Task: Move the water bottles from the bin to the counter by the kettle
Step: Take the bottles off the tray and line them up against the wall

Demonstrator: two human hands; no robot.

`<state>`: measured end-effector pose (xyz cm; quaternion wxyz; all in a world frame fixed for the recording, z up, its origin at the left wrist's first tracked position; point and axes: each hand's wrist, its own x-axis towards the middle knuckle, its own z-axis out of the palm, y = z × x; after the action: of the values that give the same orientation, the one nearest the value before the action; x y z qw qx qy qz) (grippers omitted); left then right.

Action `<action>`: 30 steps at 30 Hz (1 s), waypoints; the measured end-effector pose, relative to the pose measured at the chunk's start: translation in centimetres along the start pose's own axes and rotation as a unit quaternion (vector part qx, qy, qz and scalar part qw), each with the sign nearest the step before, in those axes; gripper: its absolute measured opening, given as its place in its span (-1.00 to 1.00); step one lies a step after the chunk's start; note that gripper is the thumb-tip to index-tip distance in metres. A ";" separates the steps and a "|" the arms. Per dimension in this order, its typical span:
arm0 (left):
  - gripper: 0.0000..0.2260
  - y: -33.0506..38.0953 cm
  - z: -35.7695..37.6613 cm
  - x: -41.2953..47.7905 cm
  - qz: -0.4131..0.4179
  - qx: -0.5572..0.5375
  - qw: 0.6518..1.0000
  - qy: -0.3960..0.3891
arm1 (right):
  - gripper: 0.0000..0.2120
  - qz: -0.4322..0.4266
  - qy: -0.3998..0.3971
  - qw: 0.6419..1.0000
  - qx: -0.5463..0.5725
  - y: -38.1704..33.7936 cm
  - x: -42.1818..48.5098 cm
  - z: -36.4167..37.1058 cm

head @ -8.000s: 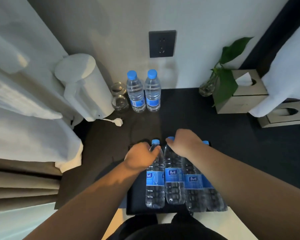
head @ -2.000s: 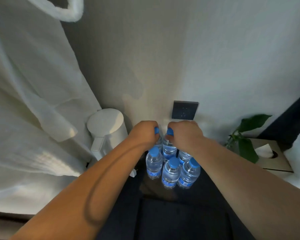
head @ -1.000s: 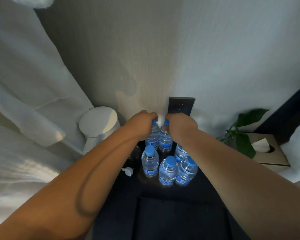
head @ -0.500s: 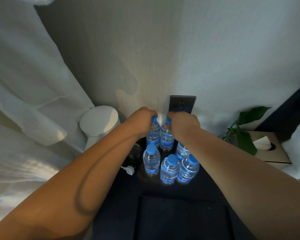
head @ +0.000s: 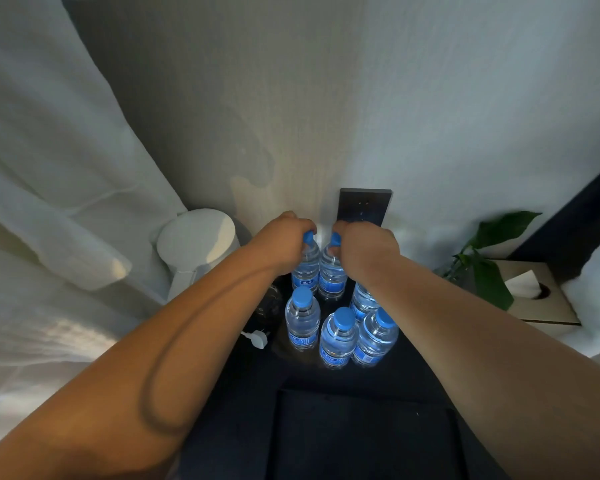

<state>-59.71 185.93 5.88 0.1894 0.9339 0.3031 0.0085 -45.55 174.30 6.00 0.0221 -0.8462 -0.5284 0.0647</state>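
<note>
Several clear water bottles with blue caps and blue labels stand upright on the dark counter (head: 250,379) against the wall, right of the white kettle (head: 196,247). My left hand (head: 284,242) grips the neck of the back left bottle (head: 305,271). My right hand (head: 364,251) grips the neck of the back right bottle (head: 332,277). In front stand three more bottles (head: 302,322) (head: 338,337) (head: 376,336); another (head: 362,299) is partly hidden under my right forearm. The dark bin (head: 361,434) lies near the bottom with no bottle visible in it.
A white plug (head: 257,337) and a dim glass (head: 269,303) lie between kettle and bottles. A dark wall socket (head: 364,206) sits above the bottles. A leafy plant (head: 489,258) and a tissue box (head: 534,296) stand to the right. White fabric (head: 49,202) hangs at the left.
Since eight seconds ago the bottles left the bin and now stand by the kettle. Over the last second both hands stay on the two back bottles, almost still.
</note>
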 end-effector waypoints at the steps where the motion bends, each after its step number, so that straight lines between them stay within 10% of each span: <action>1: -0.61 0.0 0.0 0.0 0.000 -0.003 1.000 0.001 | -0.77 0.000 0.001 1.000 0.001 0.0 0.0 0.0; 30: -0.73 0.6 0.4 -0.1 -0.003 0.015 0.999 0.036 | -0.58 -0.016 0.032 0.999 0.028 0.0 -0.2 -1.3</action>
<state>-59.42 185.30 5.76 0.1645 0.9348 0.3125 0.0372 -45.52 174.14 7.34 0.0638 -0.8385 -0.5386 0.0523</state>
